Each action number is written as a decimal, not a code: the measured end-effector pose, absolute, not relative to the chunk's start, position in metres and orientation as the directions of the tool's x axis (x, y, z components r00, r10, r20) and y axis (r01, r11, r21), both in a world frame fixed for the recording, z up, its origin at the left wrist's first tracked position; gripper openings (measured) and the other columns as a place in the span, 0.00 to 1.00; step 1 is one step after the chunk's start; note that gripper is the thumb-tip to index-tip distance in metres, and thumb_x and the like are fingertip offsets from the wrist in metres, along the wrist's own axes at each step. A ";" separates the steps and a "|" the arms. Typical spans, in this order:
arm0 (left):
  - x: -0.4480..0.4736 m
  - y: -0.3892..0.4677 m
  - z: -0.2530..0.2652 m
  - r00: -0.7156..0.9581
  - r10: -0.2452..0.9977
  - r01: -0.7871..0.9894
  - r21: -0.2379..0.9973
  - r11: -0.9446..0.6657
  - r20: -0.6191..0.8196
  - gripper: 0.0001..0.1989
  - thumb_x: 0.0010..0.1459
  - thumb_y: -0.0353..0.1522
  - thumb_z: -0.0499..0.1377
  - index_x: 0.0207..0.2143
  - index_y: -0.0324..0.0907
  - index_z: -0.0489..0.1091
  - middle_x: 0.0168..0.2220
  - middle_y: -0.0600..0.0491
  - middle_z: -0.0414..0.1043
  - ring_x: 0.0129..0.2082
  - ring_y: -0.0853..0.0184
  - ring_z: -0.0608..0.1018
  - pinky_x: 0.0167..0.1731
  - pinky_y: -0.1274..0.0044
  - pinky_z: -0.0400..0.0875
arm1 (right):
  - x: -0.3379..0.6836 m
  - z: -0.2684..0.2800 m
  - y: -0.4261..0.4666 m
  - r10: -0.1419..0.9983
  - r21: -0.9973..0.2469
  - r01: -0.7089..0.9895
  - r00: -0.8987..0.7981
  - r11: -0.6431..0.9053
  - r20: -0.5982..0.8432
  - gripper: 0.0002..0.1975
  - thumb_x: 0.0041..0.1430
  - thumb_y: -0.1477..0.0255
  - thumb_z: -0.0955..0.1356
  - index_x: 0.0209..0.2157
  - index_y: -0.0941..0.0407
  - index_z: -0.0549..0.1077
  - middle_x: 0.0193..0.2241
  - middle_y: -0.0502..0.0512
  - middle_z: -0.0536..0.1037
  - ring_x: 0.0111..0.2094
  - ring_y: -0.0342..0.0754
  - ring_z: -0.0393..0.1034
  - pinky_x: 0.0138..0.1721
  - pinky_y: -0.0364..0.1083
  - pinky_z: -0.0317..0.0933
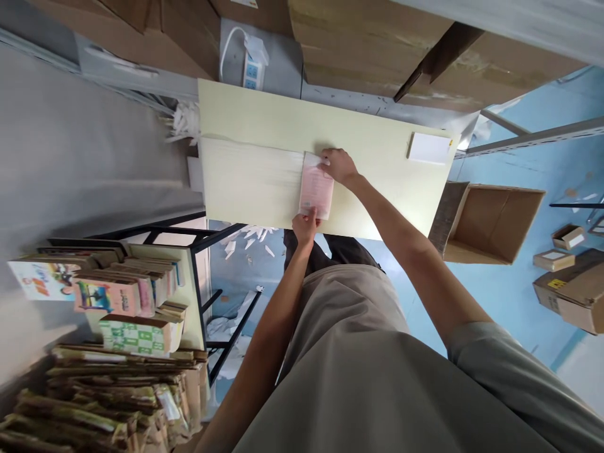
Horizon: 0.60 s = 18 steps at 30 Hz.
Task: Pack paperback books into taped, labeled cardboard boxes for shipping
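A flat pink book [315, 189] lies on the pale yellow table, a translucent whitish layer showing over its ends. From its left side a thin whitish sheet of wrapping [252, 179] stretches flat toward the table's left edge. My left hand [306, 228] grips the book's near end, thumb on top and fingers partly hidden beneath. At the far right corner my right hand [340, 166] is closed, with its fingertips pinching the book's edge and wrapping.
A white flat box or pad [429, 148] rests at the table's [377, 195] far right. Cardboard boxes [368, 47] and a power strip [253, 69] stand behind. An open carton [491, 223] is at right; a shelf with stacked books [136, 286] is at left.
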<state>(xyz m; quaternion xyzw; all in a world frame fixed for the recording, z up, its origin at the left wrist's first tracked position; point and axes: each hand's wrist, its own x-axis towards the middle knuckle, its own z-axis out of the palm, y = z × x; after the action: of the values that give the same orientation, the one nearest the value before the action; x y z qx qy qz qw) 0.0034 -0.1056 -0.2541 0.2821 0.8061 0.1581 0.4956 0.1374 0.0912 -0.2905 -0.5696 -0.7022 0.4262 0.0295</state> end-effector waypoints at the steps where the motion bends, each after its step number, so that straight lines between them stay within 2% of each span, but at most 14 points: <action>1: 0.001 -0.105 -0.254 -0.333 0.590 0.302 0.510 0.805 -0.735 0.26 0.73 0.53 0.63 0.28 0.45 0.76 0.26 0.45 0.83 0.38 0.55 0.90 0.45 0.69 0.85 | 0.135 -0.291 0.086 0.844 -0.627 0.779 -0.324 -0.019 -0.428 0.06 0.69 0.75 0.75 0.46 0.53 0.81 0.50 0.61 0.84 0.62 0.65 0.74 0.70 0.68 0.71; 4: -0.010 -0.103 -0.251 -0.191 0.516 0.329 0.440 0.835 -0.835 0.23 0.69 0.49 0.70 0.26 0.45 0.76 0.26 0.46 0.83 0.31 0.55 0.89 0.41 0.68 0.84 | 0.127 -0.285 0.072 0.881 -0.601 0.799 -0.275 -0.014 -0.386 0.13 0.71 0.75 0.72 0.55 0.54 0.79 0.59 0.66 0.81 0.71 0.68 0.67 0.70 0.70 0.72; 6: -0.021 -0.099 -0.248 -0.157 0.533 0.420 0.432 0.798 -0.832 0.22 0.69 0.46 0.70 0.25 0.45 0.76 0.28 0.45 0.84 0.32 0.54 0.89 0.43 0.65 0.84 | 0.123 -0.274 0.062 0.896 -0.583 0.813 -0.269 0.013 -0.355 0.19 0.71 0.76 0.70 0.61 0.57 0.77 0.66 0.70 0.77 0.75 0.69 0.62 0.72 0.71 0.70; 7: -0.027 -0.095 -0.246 -0.194 0.587 0.477 0.447 0.756 -0.786 0.21 0.71 0.44 0.68 0.26 0.46 0.76 0.30 0.44 0.85 0.35 0.53 0.89 0.46 0.64 0.84 | 0.121 -0.268 0.056 0.902 -0.576 0.816 -0.276 0.037 -0.333 0.21 0.72 0.78 0.69 0.64 0.58 0.76 0.69 0.72 0.74 0.76 0.69 0.61 0.74 0.71 0.69; 9: -0.041 -0.084 -0.246 -0.276 0.746 0.591 0.505 0.629 -0.606 0.15 0.75 0.40 0.62 0.33 0.46 0.78 0.39 0.42 0.86 0.46 0.50 0.90 0.57 0.60 0.82 | 0.120 -0.255 0.042 0.900 -0.561 0.822 -0.311 0.094 -0.305 0.24 0.72 0.81 0.66 0.66 0.59 0.75 0.73 0.73 0.71 0.77 0.69 0.60 0.75 0.70 0.67; 11: -0.051 -0.071 -0.248 -0.257 0.864 0.656 0.579 0.484 -0.432 0.06 0.74 0.32 0.61 0.43 0.45 0.79 0.53 0.39 0.84 0.61 0.49 0.84 0.69 0.57 0.75 | 0.121 -0.246 0.024 0.871 -0.546 0.827 -0.360 0.132 -0.335 0.25 0.72 0.83 0.64 0.65 0.58 0.77 0.72 0.72 0.73 0.76 0.67 0.64 0.74 0.66 0.70; 12: -0.055 -0.064 -0.249 -0.218 0.897 0.666 0.613 0.426 -0.385 0.06 0.71 0.29 0.62 0.47 0.45 0.78 0.60 0.37 0.80 0.67 0.48 0.80 0.73 0.56 0.71 | 0.123 -0.243 0.015 0.853 -0.541 0.830 -0.377 0.138 -0.361 0.24 0.72 0.83 0.64 0.65 0.58 0.78 0.72 0.72 0.74 0.75 0.66 0.65 0.72 0.65 0.71; 15: -0.062 -0.051 -0.249 -0.109 0.925 0.694 0.638 0.332 -0.363 0.12 0.65 0.25 0.66 0.50 0.44 0.76 0.70 0.37 0.71 0.77 0.46 0.68 0.79 0.53 0.63 | 0.129 -0.238 -0.009 0.821 -0.550 0.824 -0.403 0.134 -0.404 0.25 0.74 0.82 0.64 0.66 0.56 0.79 0.76 0.70 0.72 0.77 0.65 0.65 0.72 0.63 0.72; 18: -0.067 -0.045 -0.239 -0.019 0.906 0.786 0.554 0.275 -0.422 0.17 0.64 0.24 0.65 0.54 0.45 0.76 0.73 0.38 0.66 0.78 0.44 0.66 0.77 0.52 0.67 | 0.137 -0.232 -0.026 0.824 -0.583 0.802 -0.415 0.131 -0.385 0.28 0.73 0.83 0.64 0.68 0.54 0.78 0.79 0.66 0.69 0.81 0.62 0.61 0.76 0.63 0.69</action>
<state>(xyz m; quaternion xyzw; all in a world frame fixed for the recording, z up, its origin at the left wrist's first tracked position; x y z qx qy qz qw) -0.0672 -0.0451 -0.2395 0.5966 0.7092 0.0819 0.3667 0.1370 -0.0262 -0.2323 -0.5407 -0.7519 0.3771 0.0151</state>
